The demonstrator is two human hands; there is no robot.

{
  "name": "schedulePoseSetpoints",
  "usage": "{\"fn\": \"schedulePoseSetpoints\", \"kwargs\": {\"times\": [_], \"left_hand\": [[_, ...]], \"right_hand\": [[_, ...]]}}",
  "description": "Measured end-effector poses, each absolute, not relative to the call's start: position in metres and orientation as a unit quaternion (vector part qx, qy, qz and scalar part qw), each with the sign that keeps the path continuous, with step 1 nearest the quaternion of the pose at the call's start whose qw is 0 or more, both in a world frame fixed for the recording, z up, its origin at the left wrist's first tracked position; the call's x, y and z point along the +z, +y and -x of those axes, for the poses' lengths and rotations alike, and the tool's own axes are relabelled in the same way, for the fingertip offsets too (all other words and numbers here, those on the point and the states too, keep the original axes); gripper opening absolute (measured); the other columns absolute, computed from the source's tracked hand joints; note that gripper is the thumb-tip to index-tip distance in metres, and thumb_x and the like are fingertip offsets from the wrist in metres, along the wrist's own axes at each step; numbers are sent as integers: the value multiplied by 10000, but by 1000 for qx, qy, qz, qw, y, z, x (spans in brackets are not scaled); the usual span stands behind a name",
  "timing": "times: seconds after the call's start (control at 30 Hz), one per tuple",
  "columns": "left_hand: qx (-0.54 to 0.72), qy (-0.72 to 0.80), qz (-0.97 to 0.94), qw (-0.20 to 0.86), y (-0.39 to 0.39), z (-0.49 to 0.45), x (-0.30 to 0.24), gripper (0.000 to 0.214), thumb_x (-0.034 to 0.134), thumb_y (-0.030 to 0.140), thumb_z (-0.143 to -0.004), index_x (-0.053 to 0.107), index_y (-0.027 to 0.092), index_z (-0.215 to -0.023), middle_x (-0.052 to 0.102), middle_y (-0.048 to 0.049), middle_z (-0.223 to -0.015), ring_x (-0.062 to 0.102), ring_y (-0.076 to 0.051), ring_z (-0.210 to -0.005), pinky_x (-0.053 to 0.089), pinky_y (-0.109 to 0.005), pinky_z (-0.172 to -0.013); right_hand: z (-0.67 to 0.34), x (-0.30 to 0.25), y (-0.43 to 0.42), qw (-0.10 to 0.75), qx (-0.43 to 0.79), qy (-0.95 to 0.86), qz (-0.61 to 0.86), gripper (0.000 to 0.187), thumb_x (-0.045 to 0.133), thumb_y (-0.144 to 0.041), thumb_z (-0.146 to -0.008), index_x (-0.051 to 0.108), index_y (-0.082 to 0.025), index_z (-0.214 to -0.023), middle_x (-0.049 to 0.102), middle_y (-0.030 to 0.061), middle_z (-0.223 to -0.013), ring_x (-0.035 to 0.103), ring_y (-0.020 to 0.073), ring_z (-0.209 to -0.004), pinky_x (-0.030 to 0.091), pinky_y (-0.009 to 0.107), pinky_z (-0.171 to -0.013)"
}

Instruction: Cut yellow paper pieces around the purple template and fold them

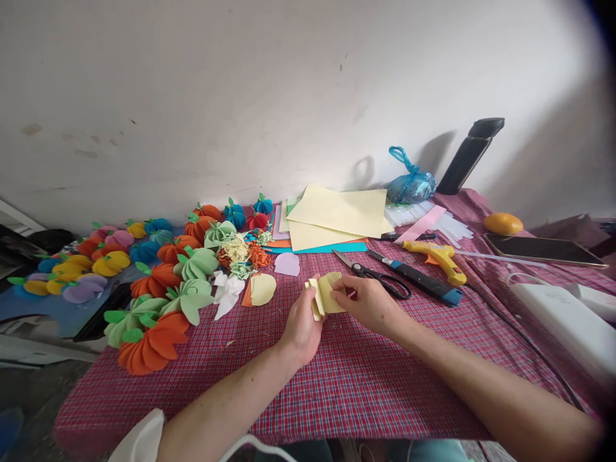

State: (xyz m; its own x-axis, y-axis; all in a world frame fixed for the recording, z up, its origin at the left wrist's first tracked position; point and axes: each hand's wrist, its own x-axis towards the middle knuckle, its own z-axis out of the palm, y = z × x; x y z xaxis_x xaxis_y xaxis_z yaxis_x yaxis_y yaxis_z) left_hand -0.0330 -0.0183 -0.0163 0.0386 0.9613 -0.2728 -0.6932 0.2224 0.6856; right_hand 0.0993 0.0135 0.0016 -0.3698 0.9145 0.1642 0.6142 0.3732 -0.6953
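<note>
My left hand (302, 326) is closed around a thick stack of pale yellow paper pieces (315, 300), folded and rounded at the edge. One yellow leaf (330, 292) opens out to the right of the stack, and the fingertips of my right hand (373, 305) pinch its right edge. To the left on the cloth lie a cut yellow paper shape (263, 289) over an orange one, and a lilac paper shape (287, 264). Black-handled scissors (385, 279) rest just beyond my right hand.
Several paper pumpkins (154, 343) in orange, green and other colours crowd the left. Yellow sheets (341, 212) lie at the back. A craft knife (418, 280), a yellow glue gun (440, 260) and its cable are on the right, with a phone (543, 249) and a black bottle (469, 157) beyond.
</note>
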Motion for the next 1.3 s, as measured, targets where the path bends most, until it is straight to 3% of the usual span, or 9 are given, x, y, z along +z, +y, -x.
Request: {"fn": "schedulePoseSetpoints", "kwargs": {"times": [0.27,0.57,0.77,0.97,1.1,1.3], "left_hand": [[592,345,-207,698,-17,33,-20,327,460,289,-817,551,183,-1112,612,-58,-1088,554,-176,-984,440,-270,-795],[587,342,-220,700,-18,34,-18,337,470,302,-813,547,190,-1121,621,-54,-1059,582,-165,-898,442,-275,-768],[590,347,-212,698,-19,34,-19,360,485,305,-809,526,213,-1155,601,-49,-1108,561,-174,-964,437,-274,-785],[587,347,-219,698,-19,34,-18,354,495,307,-812,535,221,-1153,600,-41,-1115,548,-168,-991,425,-267,-814],[587,348,-220,697,-21,33,-17,326,500,308,-817,564,214,-1123,598,-44,-1121,533,-167,-1023,417,-263,-838],[584,352,-231,693,-23,33,-19,317,519,327,-813,585,222,-1105,578,-43,-1164,500,-174,-1088,414,-260,-863]], "right_hand": [[-99,-3,14,285,256,-787,484,110,457,-210,-782,564,-192,-797,574,-27,-611,477,94,-511,321,201,-495],[-100,-2,13,279,236,-795,484,108,443,-209,-786,542,-184,-752,570,-14,-612,478,103,-510,309,212,-487],[-100,-4,14,313,270,-770,485,220,439,-209,-798,514,-184,-1004,600,-5,-669,512,112,-532,358,214,-503],[-98,0,12,295,252,-817,427,223,447,-138,-782,661,-188,-814,632,21,-768,539,110,-619,374,216,-565],[-98,3,9,281,256,-823,422,178,522,-263,-789,673,-184,-841,622,27,-772,533,111,-616,378,214,-554],[-99,2,8,266,248,-818,445,268,587,-386,-746,670,-179,-895,624,43,-821,538,120,-623,385,217,-546]]}}
